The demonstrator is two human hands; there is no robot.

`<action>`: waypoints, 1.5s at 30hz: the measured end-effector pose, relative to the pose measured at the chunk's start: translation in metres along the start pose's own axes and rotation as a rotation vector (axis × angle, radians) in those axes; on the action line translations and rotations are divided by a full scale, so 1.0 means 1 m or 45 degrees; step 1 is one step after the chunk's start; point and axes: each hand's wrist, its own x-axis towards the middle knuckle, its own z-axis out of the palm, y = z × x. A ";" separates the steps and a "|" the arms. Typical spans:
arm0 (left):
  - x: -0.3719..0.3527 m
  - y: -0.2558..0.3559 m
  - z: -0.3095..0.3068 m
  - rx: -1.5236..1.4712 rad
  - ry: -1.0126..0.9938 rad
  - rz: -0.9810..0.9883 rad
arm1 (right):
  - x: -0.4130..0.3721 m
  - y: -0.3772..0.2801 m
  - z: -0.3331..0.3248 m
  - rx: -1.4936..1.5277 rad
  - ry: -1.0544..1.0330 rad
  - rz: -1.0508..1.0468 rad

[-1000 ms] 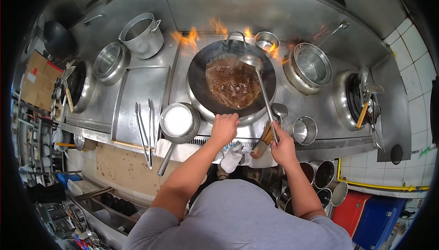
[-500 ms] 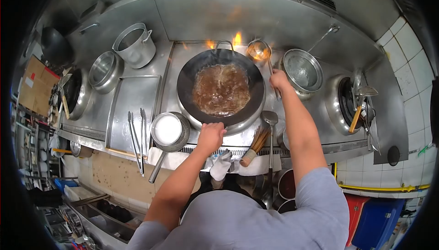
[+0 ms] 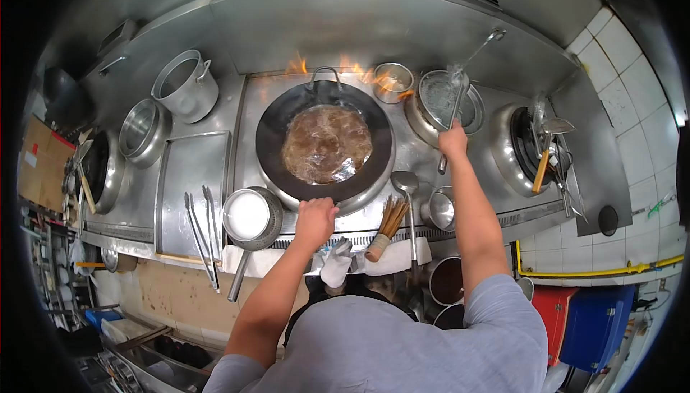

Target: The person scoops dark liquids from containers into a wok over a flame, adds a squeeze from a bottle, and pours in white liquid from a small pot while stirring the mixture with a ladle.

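A black wok [image 3: 273, 134] sits on the burner with bubbling brown liquid [image 3: 327, 145] in it. My left hand [image 3: 317, 220] is closed on the wok's near edge; whatever handle is there is hidden under the fingers. Out to the right, my right hand [image 3: 453, 143] grips the handle of a steel ladle [image 3: 457, 102]. The ladle's bowl is over the far side of a round metal pot [image 3: 422, 123] of water, and the water's surface looks stirred. Beside the wok's far right side stands a small steel pot [image 3: 393, 84]. Flames [image 3: 348, 64] rise behind the wok.
A long-handled pan [image 3: 269, 233] with white contents stands left of my left hand, near tongs [image 3: 201, 231]. A bamboo brush [image 3: 388, 228] and a wok spatula [image 3: 406, 183] lie at the front edge. A tall pot [image 3: 190, 95] is back left; a second wok station [image 3: 505, 152] is right.
My right hand has moved the ladle from over the small steel pot to the right, over the water pot. My left hand stays on the wok. The view has shifted slightly.
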 end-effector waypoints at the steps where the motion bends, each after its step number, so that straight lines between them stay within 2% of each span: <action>1: 0.000 0.000 0.000 -0.004 -0.001 -0.006 | 0.007 0.007 -0.014 -0.008 0.011 0.007; 3: -0.001 -0.001 0.001 -0.010 0.008 0.009 | 0.015 0.016 -0.042 0.928 -0.432 0.516; 4: -0.001 -0.002 0.002 0.007 0.014 0.012 | 0.017 0.025 -0.060 1.323 -0.621 0.627; 5: -0.001 -0.002 0.003 0.025 0.019 0.014 | 0.016 0.035 -0.070 1.319 -0.616 0.632; 7: -0.001 -0.002 0.003 0.023 0.004 0.008 | 0.008 0.046 -0.084 2.123 -0.840 0.790; 8: -0.001 -0.002 0.002 0.026 -0.007 -0.003 | 0.003 0.052 -0.090 2.178 -0.731 0.853; 9: -0.001 -0.002 0.001 0.025 -0.009 -0.006 | -0.006 0.057 -0.099 2.176 -0.733 0.857; 11: -0.002 -0.002 0.000 0.005 0.006 0.021 | -0.020 0.074 -0.115 2.467 -0.902 0.826; 15: -0.004 -0.003 -0.001 -0.016 0.038 0.039 | -0.070 0.091 -0.150 2.416 -0.864 0.823; 23: -0.009 0.007 0.001 -0.012 0.060 -0.002 | -0.167 0.073 -0.224 2.078 -0.911 0.788; 25: -0.019 0.025 -0.005 -0.127 0.396 0.147 | -0.186 0.068 -0.239 2.025 -0.927 0.800; 26: -0.029 0.028 0.002 -0.117 0.387 0.256 | -0.196 0.068 -0.245 2.014 -0.973 0.801; 27: -0.037 0.035 0.008 -0.113 0.382 0.250 | -0.205 0.069 -0.249 2.002 -1.019 0.804; 29: -0.047 0.054 0.026 -0.357 0.013 0.224 | -0.222 0.073 -0.259 1.991 -1.022 0.840; 30: -0.046 0.057 0.043 -0.358 0.007 0.214 | -0.230 0.071 -0.266 1.986 -1.058 0.877; 34: -0.019 0.024 0.160 -0.733 -0.404 -0.715 | -0.262 0.065 -0.292 1.943 -1.166 0.966; 35: -0.007 0.023 0.170 -0.852 -0.506 -0.866 | -0.269 0.064 -0.297 1.911 -1.227 0.968; 36: 0.001 -0.014 0.224 -0.407 -0.742 -0.366 | -0.276 0.065 -0.300 1.885 -1.232 0.999; 37: 0.005 -0.017 0.237 -0.410 -0.748 -0.374 | -0.282 0.064 -0.304 1.880 -1.236 1.010; 39: 0.016 -0.007 0.257 -1.372 -0.472 -1.217 | -0.293 0.058 -0.311 1.736 -1.299 0.978; 41: 0.031 -0.005 0.255 -1.367 -0.496 -1.254 | -0.303 0.055 -0.316 1.640 -1.293 0.989; 43: 0.031 -0.003 0.252 -1.367 -0.506 -1.294 | -0.313 0.056 -0.319 1.351 -1.305 0.789; 45: 0.023 -0.006 0.247 -0.626 -0.473 -0.756 | -0.327 0.056 -0.316 1.198 -1.273 0.711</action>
